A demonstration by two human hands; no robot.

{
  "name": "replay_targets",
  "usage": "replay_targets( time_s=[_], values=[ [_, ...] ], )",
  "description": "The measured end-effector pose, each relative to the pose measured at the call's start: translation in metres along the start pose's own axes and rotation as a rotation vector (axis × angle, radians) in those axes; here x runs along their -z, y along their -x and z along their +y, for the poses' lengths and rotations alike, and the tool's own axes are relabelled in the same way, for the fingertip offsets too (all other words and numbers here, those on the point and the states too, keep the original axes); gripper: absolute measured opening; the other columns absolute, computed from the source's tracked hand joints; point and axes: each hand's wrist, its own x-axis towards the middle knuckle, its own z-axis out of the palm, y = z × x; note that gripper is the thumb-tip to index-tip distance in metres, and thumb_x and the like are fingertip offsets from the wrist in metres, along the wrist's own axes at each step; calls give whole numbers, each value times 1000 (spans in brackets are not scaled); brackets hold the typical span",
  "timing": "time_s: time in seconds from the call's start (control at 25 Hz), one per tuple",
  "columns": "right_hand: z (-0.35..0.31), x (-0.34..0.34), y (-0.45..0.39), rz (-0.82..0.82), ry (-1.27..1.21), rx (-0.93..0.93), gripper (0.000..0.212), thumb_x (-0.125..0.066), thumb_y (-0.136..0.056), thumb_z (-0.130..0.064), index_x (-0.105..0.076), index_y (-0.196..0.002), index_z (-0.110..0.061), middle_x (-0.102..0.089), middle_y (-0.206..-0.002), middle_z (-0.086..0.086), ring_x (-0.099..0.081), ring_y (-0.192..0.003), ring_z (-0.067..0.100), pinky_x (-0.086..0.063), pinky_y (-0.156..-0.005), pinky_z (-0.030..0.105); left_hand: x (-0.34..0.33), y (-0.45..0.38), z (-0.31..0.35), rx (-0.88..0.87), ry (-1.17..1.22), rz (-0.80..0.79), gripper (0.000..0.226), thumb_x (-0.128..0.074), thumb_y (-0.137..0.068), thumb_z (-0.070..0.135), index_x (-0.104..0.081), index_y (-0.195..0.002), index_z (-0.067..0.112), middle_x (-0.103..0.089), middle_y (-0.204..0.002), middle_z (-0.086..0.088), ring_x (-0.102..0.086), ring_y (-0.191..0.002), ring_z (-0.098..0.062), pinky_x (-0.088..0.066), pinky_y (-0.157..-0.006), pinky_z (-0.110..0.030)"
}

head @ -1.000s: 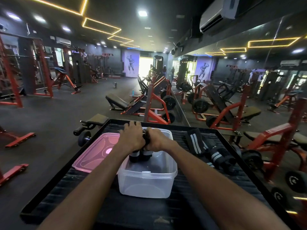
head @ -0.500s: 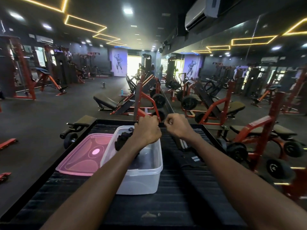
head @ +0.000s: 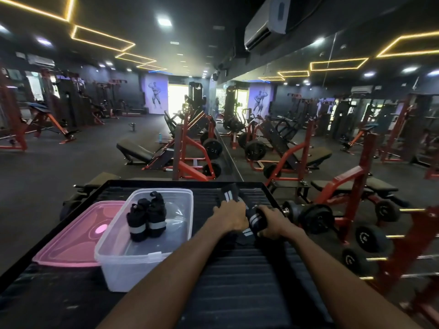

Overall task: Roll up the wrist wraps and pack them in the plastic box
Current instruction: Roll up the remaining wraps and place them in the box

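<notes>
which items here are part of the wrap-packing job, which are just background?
Job: clear plastic box; two rolled wrist wraps inside it; pink lid beside it; unrolled wrist wraps under left hand and right hand.

Background: dumbbells; weight benches; wall air conditioner.

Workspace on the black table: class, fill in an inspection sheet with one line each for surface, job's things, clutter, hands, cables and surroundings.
Surface: black ribbed table with a raised rim.
Job's things: clear box, open, with two rolled wraps standing inside; pink lid lying beside it on the left; loose wraps on the table to its right.
Clutter: nothing seen.
Hands: left hand rests on the loose wraps; right hand grips a striped wrap.
Cables: nothing seen.
Surroundings: gym floor, red machines, dumbbells at right, mirror wall.
</notes>
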Motion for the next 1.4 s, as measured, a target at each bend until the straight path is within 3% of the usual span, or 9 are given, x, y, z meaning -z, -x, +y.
replay_targets(
  time_s=[0.2, 0.32, 0.6, 0.72, 0.84, 1.0, 1.08, 1.24, 1.4],
  values=[
    [13, 5, 10, 187, -213, 62, 64, -63, -80, -19, -44, -141, -23, -51, -132, 16, -52, -123, 37, -44, -103, 38, -34, -6, -3, 88, 17, -140, 55, -53, -93, 32, -38, -141, 11, -41, -148, -21, -35, -137, -43, -33, -111, -59],
    [23, 10, 8, 247, -255, 131, 37, -57, -82, -13, -66, -117, -7, -70, -117, 15, -63, -113, 33, -50, -96, 37, -49, -7, -4, 126, -15, -197, 77, -58, -91, 47, -23, -151, 14, -33, -155, -21, -26, -143, -43, -27, -114, -60],
    [35, 12, 9, 534, -467, 21, 21, -51, -100, -19, -65, -105, -5, -68, -107, 17, -60, -101, 30, -41, -82, 35, -53, -2, 2, 106, -124, -165, 70, -61, -90, 47, -32, -144, 13, -40, -150, -17, -33, -140, -39, -25, -112, -59],
    [36, 14, 13, 485, -728, -29, 13, -47, -102, -20, -57, -100, -12, -61, -97, 5, -54, -93, 22, -37, -79, 31, -47, 0, 6, 55, -68, -278, 86, -63, -82, 64, -32, -148, 17, -42, -154, -9, -39, -140, -33, -26, -117, -54],
    [33, 10, 11, 423, -956, -16, 14, -49, -101, -12, -55, -87, -13, -59, -84, 2, -56, -89, 22, -42, -71, 32, -37, 8, 16, 5, 364, -384, 110, -63, -70, 82, -27, -155, 22, -32, -161, 0, -35, -145, -22, -30, -119, -42],
    [25, 5, 21, 273, -1195, -35, 27, -47, -100, -4, -55, -76, -12, -59, -79, 8, -56, -73, 19, -44, -63, 30, -29, 10, 19, 121, 755, -266, 98, -53, -66, 90, -40, -140, 26, -53, -135, 0, -58, -110, -19, -51, -80, -35],
    [22, -1, 27, 164, -1230, -64, 25, -47, -96, -4, -58, -75, -12, -61, -77, 8, -57, -70, 19, -45, -62, 30, -32, 6, 15, 179, 795, -162, 88, -65, -67, 79, -46, -132, 23, -60, -123, -1, -60, -96, -16, -50, -68, -33],
    [20, -14, 30, -44, -1258, -148, 26, -50, -90, -19, -73, -94, -8, -74, -93, 15, -70, -88, 34, -56, -79, 42, -38, 3, 7, 210, 931, 64, 32, -72, -89, 32, -58, -113, 16, -66, -95, -5, -60, -75, -15, -51, -62, -33],
    [20, -13, 32, -170, -1231, -91, 27, -39, -94, -10, -66, -90, -8, -67, -66, 8, -64, -52, 20, -48, -44, 26, -35, 6, 6, 222, 1099, 123, 24, -72, -90, 30, -63, -107, 15, -68, -99, -4, -61, -74, -13, -48, -55, -27]
  ],
)
